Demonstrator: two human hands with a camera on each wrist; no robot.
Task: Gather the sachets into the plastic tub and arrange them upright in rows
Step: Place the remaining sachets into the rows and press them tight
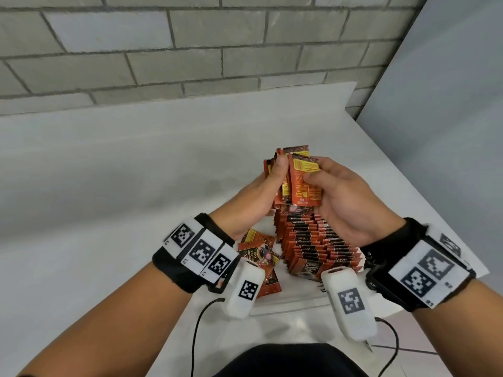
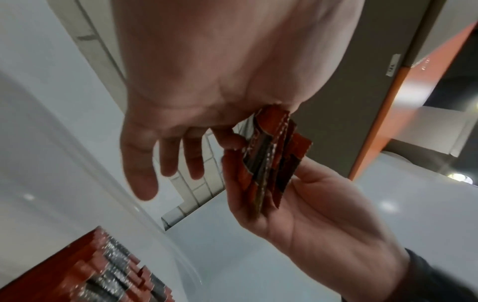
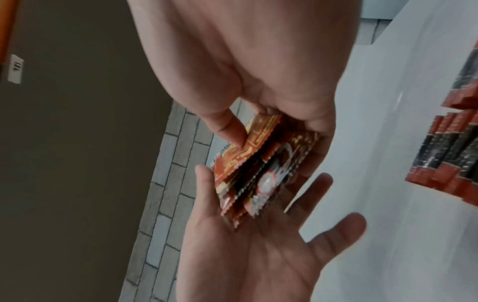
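Wrist cameras (image 1: pixel 245 288) hide tub (image 1: pixel 285 303) front; hands' sachets (image 1: pixel 299 180) blurred.

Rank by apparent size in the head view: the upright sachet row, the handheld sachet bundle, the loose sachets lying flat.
1. Row of upright red-and-black sachets in the clear plastic tub: largest.
2. Red-orange sachet bundle held in both hands.
3. Loose flat sachets, partly hidden: ranking against the bundle unsure.

The left hand (image 2: pixel 207 81) and right hand (image 2: pixel 310 220) hold a bunch of sachets (image 2: pixel 271 163) between them.
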